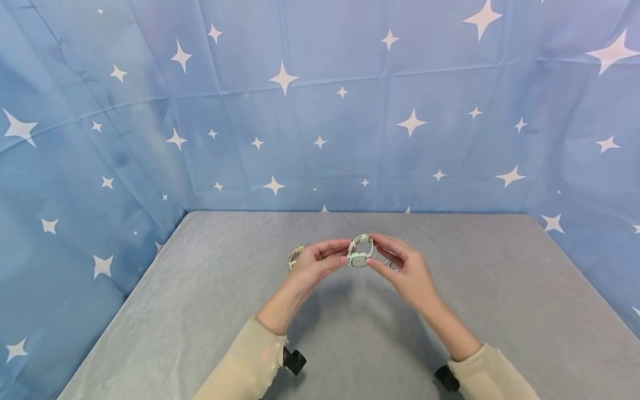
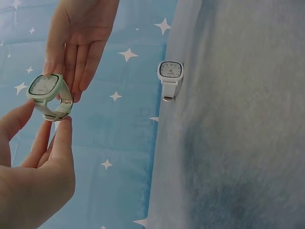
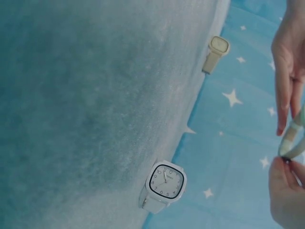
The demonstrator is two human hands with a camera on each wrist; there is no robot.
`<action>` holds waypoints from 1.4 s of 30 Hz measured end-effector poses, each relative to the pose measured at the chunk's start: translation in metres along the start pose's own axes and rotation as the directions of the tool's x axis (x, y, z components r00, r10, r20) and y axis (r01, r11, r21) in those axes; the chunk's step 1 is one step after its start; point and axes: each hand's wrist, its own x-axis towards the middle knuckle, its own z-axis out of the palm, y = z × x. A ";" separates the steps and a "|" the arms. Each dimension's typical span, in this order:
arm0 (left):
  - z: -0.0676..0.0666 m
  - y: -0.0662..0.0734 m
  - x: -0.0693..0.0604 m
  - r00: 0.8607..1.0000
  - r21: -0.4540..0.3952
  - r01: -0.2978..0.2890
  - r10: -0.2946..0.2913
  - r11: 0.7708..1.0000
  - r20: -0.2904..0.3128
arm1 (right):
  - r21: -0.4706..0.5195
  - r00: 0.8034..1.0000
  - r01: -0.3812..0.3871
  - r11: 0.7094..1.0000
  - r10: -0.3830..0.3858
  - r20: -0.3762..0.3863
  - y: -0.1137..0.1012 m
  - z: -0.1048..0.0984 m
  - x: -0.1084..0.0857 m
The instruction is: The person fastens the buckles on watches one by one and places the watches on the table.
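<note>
A pale green wristwatch (image 1: 359, 260) with a square dial is held up between both hands, its strap curved into a loop. My left hand (image 1: 316, 262) pinches it from the left; in the left wrist view the thumb meets the case and fingertips meet the strap. From the other side my right hand (image 1: 409, 270) pinches the same watch (image 2: 45, 86), thumb by the case and a finger at the strap. The right wrist view shows only part of the green strap (image 3: 289, 142), cut off by the frame edge.
Behind my left hand stands a beige watch (image 1: 294, 258), seen more fully in the right wrist view (image 3: 219, 44). A white watch (image 3: 167, 181) stands behind my right hand, on the grey cloth-covered table (image 1: 225, 322). A blue star-patterned curtain (image 1: 320, 111) borders the table.
</note>
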 end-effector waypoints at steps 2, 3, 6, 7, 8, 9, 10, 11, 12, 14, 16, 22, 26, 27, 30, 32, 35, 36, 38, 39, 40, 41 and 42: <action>0.000 0.000 0.000 1.000 0.050 -0.013 0.014 0.999 -0.011 | 0.000 1.000 -0.005 1.000 0.005 0.003 0.000 -0.001 0.000; 0.000 0.000 0.000 1.000 0.077 -0.021 0.022 0.997 -0.014 | -0.001 1.000 -0.007 1.000 0.007 0.005 -0.001 -0.001 0.000; 0.000 0.000 0.001 0.999 0.140 -0.039 0.042 0.989 -0.019 | -0.002 1.000 -0.022 1.000 0.022 0.010 -0.001 -0.002 0.000; 0.000 0.001 0.001 0.999 0.155 -0.045 0.048 0.987 -0.019 | 0.000 1.000 -0.026 1.000 0.026 0.012 -0.001 -0.002 0.001; 0.000 0.002 0.002 0.998 0.165 -0.049 0.053 0.985 -0.018 | 0.002 0.999 -0.032 0.999 0.032 0.016 -0.002 -0.003 0.001; 0.000 0.003 0.002 0.998 0.180 -0.052 0.056 0.982 -0.020 | 0.003 0.999 -0.039 0.999 0.039 0.020 -0.002 -0.003 0.002; 0.000 0.004 0.002 0.998 0.195 -0.056 0.062 0.979 -0.022 | 0.004 0.999 -0.045 0.999 0.045 0.025 -0.003 -0.004 0.003; 0.000 0.005 0.002 0.997 0.215 -0.061 0.068 0.975 -0.025 | -0.002 0.998 -0.053 0.999 0.053 0.031 -0.004 -0.004 0.003; -0.001 0.006 0.002 0.997 0.238 -0.067 0.075 0.969 -0.027 | -0.012 0.997 -0.060 0.998 0.061 0.039 -0.005 -0.004 0.004; -0.002 0.007 0.003 0.996 0.286 -0.075 0.088 0.955 -0.033 | -0.030 0.995 -0.081 0.996 0.082 0.058 -0.007 -0.004 0.006; -0.004 0.008 0.005 0.994 0.334 -0.084 0.103 0.939 -0.040 | -0.046 0.992 -0.101 0.994 0.104 0.076 -0.007 -0.004 0.008; -0.008 0.005 0.011 0.989 0.437 -0.085 0.130 0.896 -0.074 | -0.090 0.979 -0.164 0.982 0.173 0.111 -0.006 0.001 0.018; -0.011 0.002 0.016 0.986 0.484 -0.071 0.136 0.872 -0.099 | -0.114 0.974 -0.169 0.979 0.183 0.136 -0.002 0.006 0.025; -0.011 0.001 0.017 0.986 0.496 -0.064 0.132 0.866 -0.104 | -0.122 0.973 -0.167 0.979 0.183 0.143 0.000 0.007 0.027; -0.012 -0.001 0.021 0.985 0.544 -0.048 0.130 0.838 -0.114 | -0.138 0.965 -0.174 0.975 0.197 0.173 0.004 0.010 0.033; -0.013 -0.002 0.024 0.985 0.578 -0.032 0.125 0.816 -0.121 | -0.146 0.957 -0.190 0.971 0.216 0.192 0.007 0.013 0.037; -0.014 -0.005 0.030 0.985 0.625 -0.012 0.118 0.780 -0.129 | -0.151 0.943 -0.226 0.962 0.255 0.214 0.013 0.016 0.041; -0.013 -0.006 0.031 0.985 0.637 -0.002 0.111 0.771 -0.132 | -0.153 0.938 -0.237 0.959 0.268 0.221 0.014 0.017 0.043; -0.013 -0.009 0.035 0.986 0.669 0.015 0.101 0.743 -0.133 | -0.152 0.927 -0.266 0.952 0.296 0.231 0.017 0.019 0.044; -0.013 -0.010 0.036 0.987 0.681 0.024 0.093 0.732 -0.135 | -0.157 0.919 -0.284 0.946 0.315 0.238 0.018 0.020 0.045; -0.013 -0.012 0.038 0.987 0.696 0.038 0.082 0.717 -0.139 | -0.160 0.910 -0.301 0.940 0.333 0.247 0.019 0.021 0.045; -0.012 -0.013 0.039 0.987 0.709 0.050 0.071 0.703 -0.141 | -0.162 0.897 -0.324 0.932 0.357 0.259 0.019 0.022 0.045; -0.012 -0.015 0.041 0.988 0.721 0.060 0.063 0.691 -0.143 | -0.169 0.884 -0.349 0.922 0.384 0.268 0.020 0.023 0.045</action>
